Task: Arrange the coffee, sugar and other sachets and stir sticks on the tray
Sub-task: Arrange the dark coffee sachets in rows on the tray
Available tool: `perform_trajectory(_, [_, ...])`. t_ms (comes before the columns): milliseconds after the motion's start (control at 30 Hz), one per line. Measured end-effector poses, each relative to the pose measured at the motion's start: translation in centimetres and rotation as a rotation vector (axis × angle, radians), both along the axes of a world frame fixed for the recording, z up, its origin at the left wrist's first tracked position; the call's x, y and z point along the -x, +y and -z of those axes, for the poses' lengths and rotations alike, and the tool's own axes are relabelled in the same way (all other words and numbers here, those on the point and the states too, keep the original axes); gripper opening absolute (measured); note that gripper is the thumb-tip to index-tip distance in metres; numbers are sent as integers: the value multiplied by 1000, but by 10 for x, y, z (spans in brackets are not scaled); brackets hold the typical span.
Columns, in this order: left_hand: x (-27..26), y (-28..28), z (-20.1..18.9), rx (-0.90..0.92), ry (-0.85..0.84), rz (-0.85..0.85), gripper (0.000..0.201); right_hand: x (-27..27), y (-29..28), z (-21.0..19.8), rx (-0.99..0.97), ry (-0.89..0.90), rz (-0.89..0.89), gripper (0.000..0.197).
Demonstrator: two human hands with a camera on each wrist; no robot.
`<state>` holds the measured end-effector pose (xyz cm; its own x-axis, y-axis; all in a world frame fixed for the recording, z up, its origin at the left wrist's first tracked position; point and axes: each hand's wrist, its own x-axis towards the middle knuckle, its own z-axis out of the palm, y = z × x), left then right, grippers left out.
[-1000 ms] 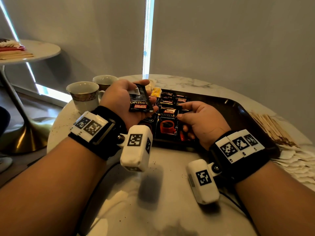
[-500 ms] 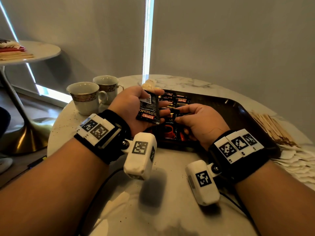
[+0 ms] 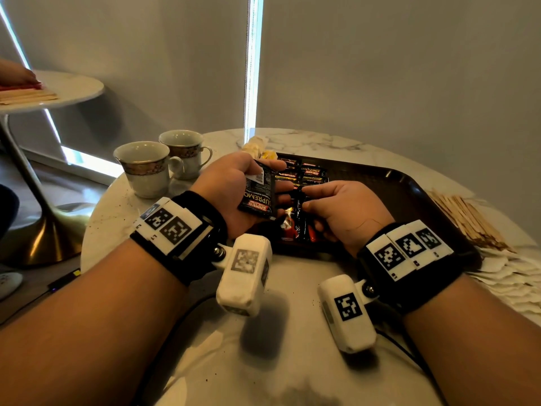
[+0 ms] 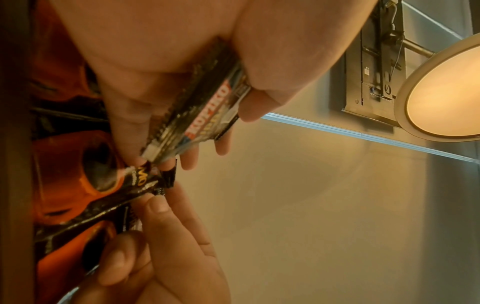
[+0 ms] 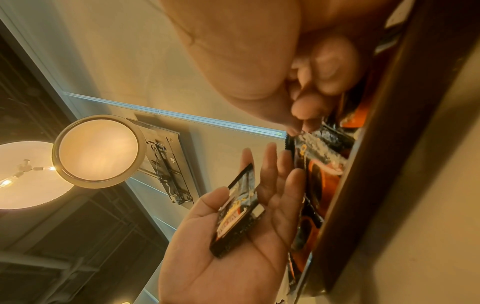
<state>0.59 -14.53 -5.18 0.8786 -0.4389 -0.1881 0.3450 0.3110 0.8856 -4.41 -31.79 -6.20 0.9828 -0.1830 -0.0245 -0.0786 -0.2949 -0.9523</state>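
Observation:
My left hand (image 3: pixel 278 178) holds a black Kopiko Supremo coffee sachet (image 3: pixel 257 194) upright between thumb and fingers, over the near left corner of the dark brown tray (image 3: pixel 409 194). Right beside it, my right hand (image 3: pixel 304 197) pinches the top edge of a second black-and-red coffee sachet (image 3: pixel 292 224) that stands tilted up from the tray. In the left wrist view that pinch (image 4: pixel 155 195) shows on the sachet's corner (image 4: pixel 116 197), just below the left hand's sachet (image 4: pixel 202 115). Small Kopiko sachets (image 3: pixel 304 172) lie in rows on the tray behind. Wooden stir sticks (image 3: pixel 468 218) lie off the tray at the right.
Two patterned cups (image 3: pixel 146 168) (image 3: pixel 184 150) stand on the marble table left of the tray. Pale sachets (image 3: pixel 257 145) lie behind the tray's far left corner, white paper packets (image 3: pixel 521 276) at the right edge. Another person's hand (image 3: pixel 17 77) rests on a side table at far left.
My left hand has carried its sachet right, up against the right hand. The right hand has tilted its sachet up from lying flat. A hand has appeared on the side table.

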Motion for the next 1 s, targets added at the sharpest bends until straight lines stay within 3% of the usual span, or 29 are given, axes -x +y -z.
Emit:
perform_trajectory(367, [4, -2, -4, 48, 25, 4, 49, 0, -6, 3, 83, -124, 47, 15])
perform_trajectory(533, [2, -1, -2, 112, -23, -19, 49, 3, -12, 1, -31, -256, 4, 16])
perform_trajectory(600, [1, -2, 0, 99, -68, -53, 47, 7, -11, -3, -112, -301, -66, 22])
perform_trajectory(733, [3, -5, 0, 38, -136, -116, 36, 10, -8, -3, -135, -351, -220, 52])
perform_trajectory(867, [6, -6, 0, 13, -153, -106, 22, 12, -4, -3, -70, -291, -290, 42])
perform_trajectory(1000, [9, -9, 1, -4, -108, -99, 11, 11, -3, -3, 17, -331, -209, 29])
